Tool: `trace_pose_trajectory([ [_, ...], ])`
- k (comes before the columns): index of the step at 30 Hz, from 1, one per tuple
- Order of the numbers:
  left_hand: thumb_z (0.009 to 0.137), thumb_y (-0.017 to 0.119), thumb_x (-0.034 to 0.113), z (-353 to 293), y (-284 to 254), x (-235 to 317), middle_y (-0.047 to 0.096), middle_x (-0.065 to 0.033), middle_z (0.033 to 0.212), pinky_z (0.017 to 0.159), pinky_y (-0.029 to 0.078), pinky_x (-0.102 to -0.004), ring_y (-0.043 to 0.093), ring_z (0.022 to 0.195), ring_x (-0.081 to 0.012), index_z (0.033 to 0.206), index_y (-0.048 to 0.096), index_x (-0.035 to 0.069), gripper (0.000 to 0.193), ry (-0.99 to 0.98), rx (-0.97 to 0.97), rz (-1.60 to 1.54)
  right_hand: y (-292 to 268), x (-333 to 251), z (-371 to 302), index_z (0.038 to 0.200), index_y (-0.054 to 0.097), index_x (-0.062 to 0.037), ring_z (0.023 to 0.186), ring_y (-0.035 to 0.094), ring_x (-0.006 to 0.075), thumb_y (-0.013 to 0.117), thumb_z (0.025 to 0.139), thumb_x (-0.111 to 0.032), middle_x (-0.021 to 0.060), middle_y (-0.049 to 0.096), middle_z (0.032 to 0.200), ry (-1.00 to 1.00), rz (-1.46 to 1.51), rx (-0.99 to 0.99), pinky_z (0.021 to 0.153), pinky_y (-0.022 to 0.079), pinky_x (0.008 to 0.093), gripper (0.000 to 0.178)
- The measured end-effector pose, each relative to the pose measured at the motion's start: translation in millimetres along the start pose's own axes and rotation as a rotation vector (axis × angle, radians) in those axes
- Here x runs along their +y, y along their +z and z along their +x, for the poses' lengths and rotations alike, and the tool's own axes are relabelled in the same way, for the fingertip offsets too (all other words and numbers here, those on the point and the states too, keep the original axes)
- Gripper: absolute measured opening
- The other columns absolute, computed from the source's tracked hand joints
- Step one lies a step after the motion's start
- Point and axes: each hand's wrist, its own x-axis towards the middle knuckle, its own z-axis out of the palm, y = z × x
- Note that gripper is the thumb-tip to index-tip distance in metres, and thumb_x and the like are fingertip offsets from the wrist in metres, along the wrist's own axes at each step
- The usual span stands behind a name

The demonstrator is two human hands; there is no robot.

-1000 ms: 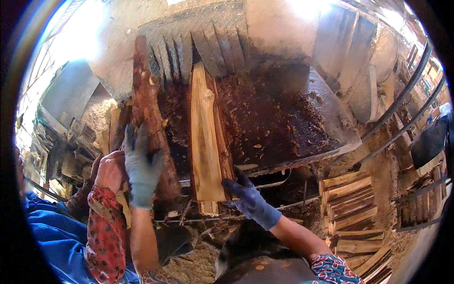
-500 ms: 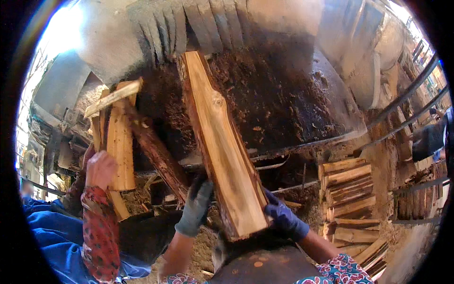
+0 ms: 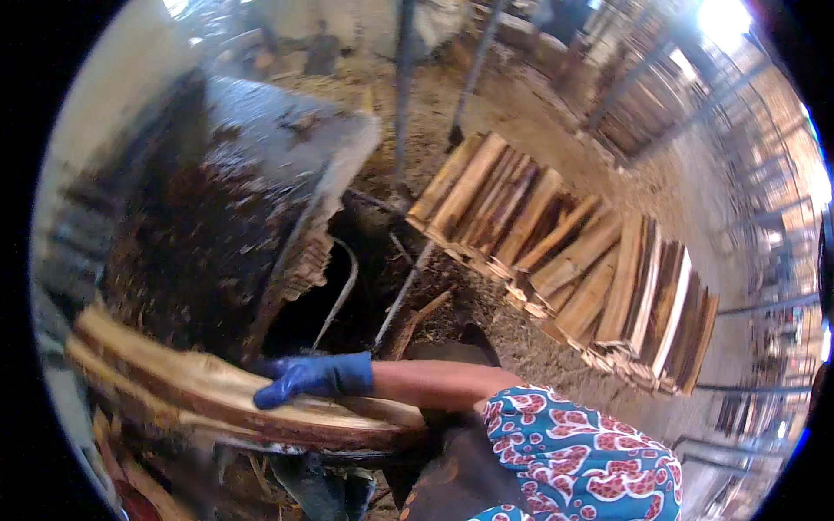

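A long split log [image 3: 174, 382] with pale cut wood and dark bark lies crosswise at the lower left, blurred by motion. My right hand [image 3: 308, 379], in a blue glove, rests over the log's top edge, and its bare forearm reaches in from a patterned blue, red and white sleeve [image 3: 573, 460]. My left hand [image 3: 323, 488], in a dark grey-blue glove, shows only partly beneath the log, against its underside.
A dark metal table [image 3: 261, 148] strewn with bark crumbs stands at the upper left, with a dark gap below its edge. A low stack of split wood [image 3: 565, 252] lies on the sawdust floor to the right. Metal poles [image 3: 404, 87] and racks of stacked wood [image 3: 643, 95] stand behind.
The view has swung to the right. The log has gone from standing on the table to lying crosswise low at my left, and the other person's hand with its wood pieces is out of view.
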Motion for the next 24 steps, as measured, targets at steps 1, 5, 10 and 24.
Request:
trace_pose_trajectory([
  [1,0.08,0.063,0.022,6.6,17.5,-5.0,0.045,-0.008,0.125,0.094,0.039,-0.035,0.046,0.109,-0.0208,0.132,0.033,0.006,0.062,0.012,-0.064,0.02,-8.9,3.3,-8.8,0.124,0.044,0.0046,0.105,0.049,0.0225,0.073,0.068,-0.043,0.0138,0.052,0.118,-0.096,-0.059,0.037,0.092,0.038,0.0325,0.079],
  [5,0.078,0.066,0.02,31.1,75.7,-29.7,0.047,-0.0085,0.122,0.091,0.041,-0.0353,0.048,0.106,-0.0209,0.13,0.035,0.005,0.063,-0.075,-0.298,0.069,-52.5,-11.2,-78.2,0.129,0.036,0.0053,0.113,0.043,0.0212,0.076,0.065,-0.035,0.0154,0.047,0.124,-0.132,-0.09,-0.017,0.098,0.034,0.0329,0.086],
  [10,0.075,0.069,0.018,32.6,148.9,-58.7,0.05,-0.0091,0.117,0.089,0.043,-0.0357,0.05,0.103,-0.0211,0.127,0.037,0.004,0.063,-0.277,-0.565,0.006,-86.6,-35.6,-215.8,0.133,0.032,0.0026,0.115,0.041,0.0176,0.077,0.066,-0.024,0.0112,0.045,0.127,-0.278,0.098,0.253,0.1,0.031,0.0308,0.085],
  [24,0.078,0.061,0.007,118.6,397.0,-68.6,0.061,-0.0098,0.091,0.07,0.047,-0.0301,0.056,0.081,-0.0157,0.104,0.053,-0.004,0.03,-0.097,-0.917,0.328,-244.7,-13.5,-389.3,0.135,0.029,0.0033,0.117,0.04,0.0175,0.065,0.079,-0.019,0.0105,0.043,0.13,-0.713,0.342,1.606,0.099,0.03,0.0296,0.07],
])
